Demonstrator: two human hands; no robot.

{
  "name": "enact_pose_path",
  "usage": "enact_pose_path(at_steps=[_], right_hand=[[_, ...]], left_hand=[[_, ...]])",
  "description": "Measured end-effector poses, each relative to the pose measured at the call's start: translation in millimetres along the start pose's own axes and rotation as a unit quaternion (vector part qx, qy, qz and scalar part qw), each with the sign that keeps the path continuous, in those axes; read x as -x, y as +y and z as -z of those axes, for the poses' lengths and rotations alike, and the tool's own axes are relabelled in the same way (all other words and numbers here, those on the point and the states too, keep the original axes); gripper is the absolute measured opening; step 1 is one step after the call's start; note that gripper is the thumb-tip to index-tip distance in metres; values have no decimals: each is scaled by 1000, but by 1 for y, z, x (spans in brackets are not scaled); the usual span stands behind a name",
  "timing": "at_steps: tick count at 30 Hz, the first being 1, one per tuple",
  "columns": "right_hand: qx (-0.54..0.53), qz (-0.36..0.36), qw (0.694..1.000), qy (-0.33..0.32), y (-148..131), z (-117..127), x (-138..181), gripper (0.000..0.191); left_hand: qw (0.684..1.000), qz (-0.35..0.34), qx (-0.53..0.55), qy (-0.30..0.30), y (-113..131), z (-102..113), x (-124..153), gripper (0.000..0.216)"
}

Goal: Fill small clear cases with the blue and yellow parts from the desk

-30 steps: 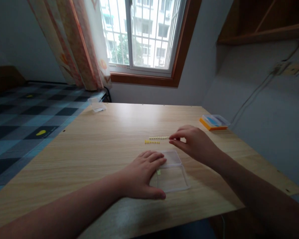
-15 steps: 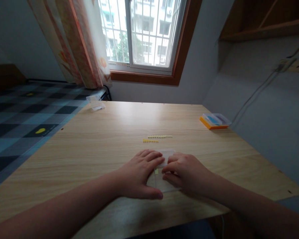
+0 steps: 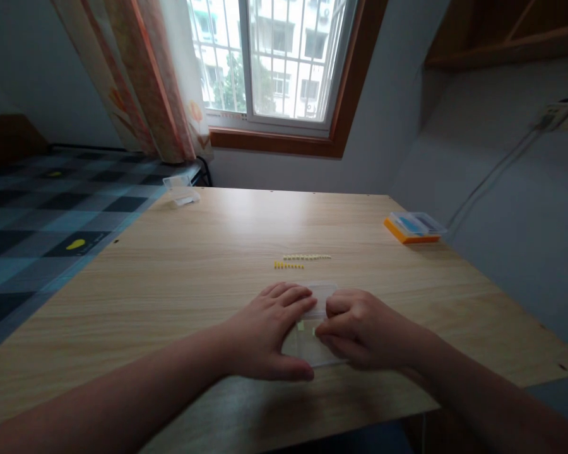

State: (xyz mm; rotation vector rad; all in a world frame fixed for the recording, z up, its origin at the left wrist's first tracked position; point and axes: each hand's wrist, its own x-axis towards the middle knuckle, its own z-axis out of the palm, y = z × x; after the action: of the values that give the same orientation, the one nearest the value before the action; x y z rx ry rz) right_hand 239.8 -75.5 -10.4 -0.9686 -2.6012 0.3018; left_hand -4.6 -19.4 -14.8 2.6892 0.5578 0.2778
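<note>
Clear box (image 3: 325,294) near-centre on table (image 3: 180,271), long axis near-far. Left hand (image 3: 269,334) flat, fingers splayed over its left edge. Right hand (image 3: 360,328) curled, fingertips just right of green bead (image 3: 301,326); can't tell whether it's pinching anything. Right hand is closer to the bead.

- You have two hands in view: left hand (image 3: 265,334), right hand (image 3: 364,331).
- You see two see-through boxes: the clear box (image 3: 324,293) under your hands and the far clear box (image 3: 182,190).
- One orange box (image 3: 414,227).
- Two lines of tiny pieces: pale row (image 3: 307,256), yellow row (image 3: 288,265).
- One green piece (image 3: 301,326).
- One bench (image 3: 194,265).
</note>
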Motion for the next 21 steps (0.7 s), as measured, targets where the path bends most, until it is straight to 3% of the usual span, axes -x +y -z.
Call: enact_pose_path(at_steps=[7, 21], right_hand=[[6, -6, 999, 34, -8, 0, -2, 27], [3, -24, 999, 27, -5, -2, -8, 27]], left_hand=[[1000, -1, 6, 3, 0, -1, 0, 99], [1000, -9, 4, 14, -2, -3, 0, 95]])
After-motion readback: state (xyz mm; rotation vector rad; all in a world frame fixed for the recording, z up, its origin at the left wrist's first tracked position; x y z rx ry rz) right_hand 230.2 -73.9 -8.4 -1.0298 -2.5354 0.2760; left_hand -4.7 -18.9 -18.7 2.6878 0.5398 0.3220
